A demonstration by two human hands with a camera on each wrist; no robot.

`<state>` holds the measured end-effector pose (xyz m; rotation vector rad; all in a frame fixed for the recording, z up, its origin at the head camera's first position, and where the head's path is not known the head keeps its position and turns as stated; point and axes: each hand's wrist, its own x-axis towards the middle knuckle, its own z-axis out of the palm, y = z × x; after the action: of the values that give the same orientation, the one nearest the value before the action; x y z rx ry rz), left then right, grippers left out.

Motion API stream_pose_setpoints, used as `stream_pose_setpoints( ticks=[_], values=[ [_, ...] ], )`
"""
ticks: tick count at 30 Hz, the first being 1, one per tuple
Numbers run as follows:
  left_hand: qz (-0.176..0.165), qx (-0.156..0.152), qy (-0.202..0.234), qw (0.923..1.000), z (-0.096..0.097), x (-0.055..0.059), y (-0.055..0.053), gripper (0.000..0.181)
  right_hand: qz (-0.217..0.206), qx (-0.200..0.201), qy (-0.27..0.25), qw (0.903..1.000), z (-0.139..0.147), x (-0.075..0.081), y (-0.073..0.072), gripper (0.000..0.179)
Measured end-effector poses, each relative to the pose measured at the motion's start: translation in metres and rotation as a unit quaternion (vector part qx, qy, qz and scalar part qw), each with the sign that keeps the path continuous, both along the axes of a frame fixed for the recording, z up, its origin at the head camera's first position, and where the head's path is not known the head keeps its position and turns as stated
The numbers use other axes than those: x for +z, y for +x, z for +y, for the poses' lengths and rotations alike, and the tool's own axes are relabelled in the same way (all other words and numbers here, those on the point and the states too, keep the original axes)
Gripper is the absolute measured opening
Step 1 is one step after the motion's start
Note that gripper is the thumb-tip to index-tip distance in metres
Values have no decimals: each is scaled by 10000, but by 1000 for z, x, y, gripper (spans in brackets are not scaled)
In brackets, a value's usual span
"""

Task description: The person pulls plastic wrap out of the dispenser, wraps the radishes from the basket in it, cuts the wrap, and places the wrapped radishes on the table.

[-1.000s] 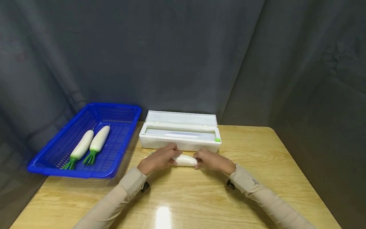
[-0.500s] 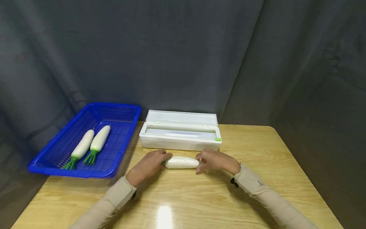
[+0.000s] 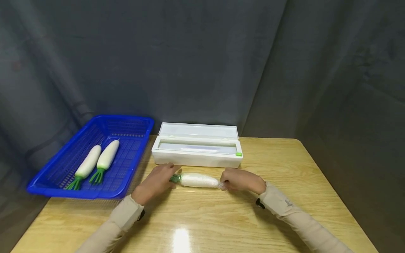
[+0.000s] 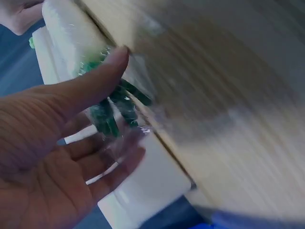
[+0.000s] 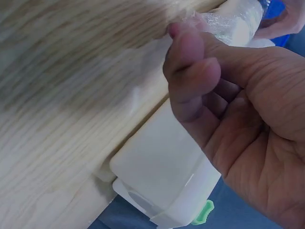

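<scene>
A white radish [image 3: 199,180] with green leaf stalks lies on the table, wrapped in clear cling film. At its leafy end is my left hand [image 3: 157,181]. In the left wrist view the thumb [image 4: 102,78] touches the film over the green stalks [image 4: 112,114], while the other fingers extend loosely behind the loose film. My right hand [image 3: 242,180] is at the tapered tip. There, in the right wrist view, curled fingers [image 5: 193,78] and thumb pinch the gathered film end [image 5: 193,21].
Right behind the radish stands a white cling film dispenser [image 3: 197,161], its lid raised and a green slider [image 3: 238,154] at its right. A blue plastic basket [image 3: 133,172] on the left holds two unwrapped radishes [image 3: 107,154]. Dark curtains surround the wooden table [image 3: 272,225].
My left hand has slid left from the radish's body to its leafy end, exposing the wrapped body. My right hand has shifted slightly right to the tip and now pinches the film there.
</scene>
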<state>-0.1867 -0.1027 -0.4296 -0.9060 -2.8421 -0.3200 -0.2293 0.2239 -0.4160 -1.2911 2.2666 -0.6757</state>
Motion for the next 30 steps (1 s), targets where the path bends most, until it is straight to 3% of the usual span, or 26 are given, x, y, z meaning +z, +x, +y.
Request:
stream_pose_setpoints(
  ticks=[3,6,9,13,17,21,24,27,30],
  values=[
    [-362,178,92,9991,-2,4,1,43,-93,-81,102,9999,1,0,-1,47],
    [-733,132,160,9971,-4,7,1,33,-184,-261,210,9993,1,2,-1,42],
    [-848,-25,152,9963,-5,9,1,25,-14,-424,350,9985,-1,6,0,41],
    [-789,-232,158,9965,-6,8,0,26,542,-488,495,9961,-5,11,2,40],
    [-754,-234,223,9966,-4,9,1,26,1218,-342,307,9915,-11,10,2,30],
    [-366,97,-88,9992,3,10,7,20,1180,-275,116,9926,-13,4,1,39],
    [194,259,-467,9984,13,11,13,43,815,-251,-12,9964,-12,1,0,43],
    [705,36,-560,9959,26,8,14,66,589,-197,-105,9980,-11,-1,-2,40],
    [1061,-355,-455,9927,39,1,12,60,370,-245,-113,9990,-9,-1,-4,34]
  ],
)
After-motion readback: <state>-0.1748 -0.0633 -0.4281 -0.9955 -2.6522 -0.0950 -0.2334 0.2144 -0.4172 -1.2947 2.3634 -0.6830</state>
